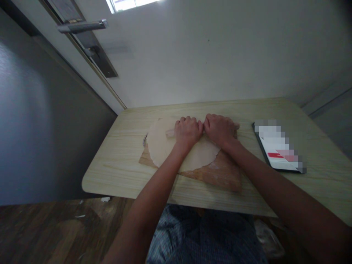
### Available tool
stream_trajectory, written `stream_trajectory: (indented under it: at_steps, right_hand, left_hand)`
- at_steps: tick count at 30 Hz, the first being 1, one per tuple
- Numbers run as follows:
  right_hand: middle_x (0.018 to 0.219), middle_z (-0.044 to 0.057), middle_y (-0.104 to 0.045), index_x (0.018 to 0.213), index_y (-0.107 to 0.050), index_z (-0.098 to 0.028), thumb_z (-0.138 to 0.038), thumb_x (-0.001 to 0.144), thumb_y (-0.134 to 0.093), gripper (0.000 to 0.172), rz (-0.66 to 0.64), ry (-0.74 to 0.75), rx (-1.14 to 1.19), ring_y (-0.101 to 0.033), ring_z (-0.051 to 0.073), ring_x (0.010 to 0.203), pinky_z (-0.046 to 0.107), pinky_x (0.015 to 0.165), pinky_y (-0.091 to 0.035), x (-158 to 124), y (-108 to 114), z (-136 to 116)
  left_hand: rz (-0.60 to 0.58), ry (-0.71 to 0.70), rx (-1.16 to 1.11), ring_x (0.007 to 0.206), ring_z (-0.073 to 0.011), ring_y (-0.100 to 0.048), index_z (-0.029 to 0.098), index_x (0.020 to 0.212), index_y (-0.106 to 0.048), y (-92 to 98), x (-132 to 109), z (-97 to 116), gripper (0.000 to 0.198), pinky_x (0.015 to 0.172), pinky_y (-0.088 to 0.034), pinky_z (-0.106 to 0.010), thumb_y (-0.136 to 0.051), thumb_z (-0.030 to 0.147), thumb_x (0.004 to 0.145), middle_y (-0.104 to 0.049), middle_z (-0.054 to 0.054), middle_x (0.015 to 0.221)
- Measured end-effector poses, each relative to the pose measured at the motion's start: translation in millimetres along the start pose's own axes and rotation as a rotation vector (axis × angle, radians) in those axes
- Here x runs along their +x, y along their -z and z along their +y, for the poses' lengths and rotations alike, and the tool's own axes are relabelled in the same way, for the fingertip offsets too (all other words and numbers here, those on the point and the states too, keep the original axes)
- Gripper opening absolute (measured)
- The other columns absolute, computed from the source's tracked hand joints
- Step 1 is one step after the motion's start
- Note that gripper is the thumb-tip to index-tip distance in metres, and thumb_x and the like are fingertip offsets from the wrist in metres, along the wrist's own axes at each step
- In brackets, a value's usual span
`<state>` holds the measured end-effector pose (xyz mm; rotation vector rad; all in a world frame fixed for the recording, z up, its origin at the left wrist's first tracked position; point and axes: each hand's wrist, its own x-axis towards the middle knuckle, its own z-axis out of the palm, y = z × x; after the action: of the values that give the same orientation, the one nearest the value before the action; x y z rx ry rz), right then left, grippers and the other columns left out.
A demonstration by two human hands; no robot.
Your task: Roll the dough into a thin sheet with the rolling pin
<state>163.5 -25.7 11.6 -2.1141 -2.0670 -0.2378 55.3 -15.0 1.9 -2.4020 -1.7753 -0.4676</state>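
Note:
A wide, thin, pale sheet of dough [200, 156] lies over a wooden cutting board [220, 172] and reaches past the board's left part. Across the dough's upper half rests a wooden rolling pin [170, 133], its two ends showing on either side of my hands. My left hand [188, 129] is closed around the pin left of its middle. Beside it, thumbs nearly touching, my right hand [219, 128] grips the pin's right half. Both hands hide the middle of the pin. A curved metal handle [145, 140] peeks out at the dough's left edge.
The board stands on a light wood-grain table [115, 157] with rounded corners, against a white door [192, 66] with a metal lever handle [82, 26]. On the right lies a dark-edged tablet or phone [277, 154], partly pixelated. A plastic bag [268, 238] sits below the table.

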Motion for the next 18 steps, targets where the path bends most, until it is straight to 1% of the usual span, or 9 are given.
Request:
stream_trajectory:
  at_steps: [5,7,12,18]
  right_hand:
    - [0.081,0.011,-0.062,0.085,-0.058,-0.016,-0.028,0.084,-0.022,0.038,0.026,-0.001,-0.007,-0.053,0.020,0.071,0.029,0.059,-0.028,-0.9,0.4,0.3]
    - [0.082,0.011,-0.062,0.085,-0.058,-0.015,-0.028,0.084,-0.023,0.038,0.018,0.001,-0.005,-0.053,0.020,0.070,0.029,0.059,-0.028,-0.8,0.3,0.3]
    - [0.082,0.012,-0.062,0.085,-0.058,-0.015,-0.029,0.084,-0.023,0.038,0.007,-0.002,-0.004,-0.053,0.019,0.070,0.029,0.058,-0.028,-0.2,0.1,0.0]
    - [0.082,0.011,-0.062,0.084,-0.058,-0.016,-0.029,0.084,-0.023,0.037,0.026,-0.001,0.006,-0.053,0.020,0.071,0.029,0.058,-0.028,-0.3,-1.7,0.6]
  left_hand:
    - [-0.004,-0.007,0.006,0.087,-0.0224,-0.050,0.014,0.087,-0.060,0.4,0.2,-0.2,0.042,0.073,-0.035,-0.035,-0.023,0.032,0.085,-0.060,-0.011,0.087]
    - [-0.006,-0.005,0.008,0.087,-0.0224,-0.050,0.014,0.087,-0.060,1.2,0.2,0.0,0.042,0.073,-0.035,-0.035,-0.022,0.032,0.085,-0.060,-0.010,0.087]
    - [-0.054,0.004,-0.013,0.089,-0.0223,-0.049,0.013,0.090,-0.059,4.0,-0.1,0.3,0.042,0.075,-0.034,-0.035,-0.022,0.032,0.085,-0.059,-0.011,0.091]
    - [-0.024,-0.005,0.001,0.087,-0.0223,-0.050,0.014,0.087,-0.060,3.9,-0.5,0.0,0.043,0.074,-0.034,-0.035,-0.021,0.032,0.085,-0.059,-0.011,0.088]
